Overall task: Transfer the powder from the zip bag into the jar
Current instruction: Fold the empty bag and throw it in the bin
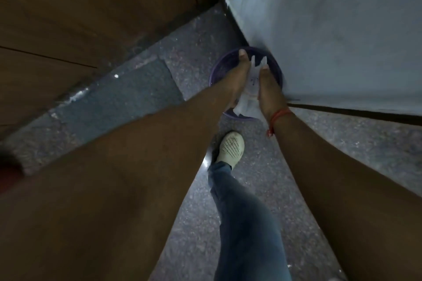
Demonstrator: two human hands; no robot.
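Observation:
A crumpled whitish zip bag (250,95) is held between my two hands above a round purple bin (214,75) on the floor. My left hand (238,77) lies along the bag's left side with its fingers stretched straight out. On the bag's right side, my right hand (268,91) presses in with its fingers also straight; a red thread circles its wrist. Two pointed corners of the bag stick up between my fingertips. No jar is in view, and no powder shows in the bag.
The bin stands in a corner against a pale grey wall (331,29). Brown wooden panels (80,17) rise to the left. The floor (137,88) is dark speckled stone. My leg in blue jeans and a white perforated shoe (230,148) step toward the bin.

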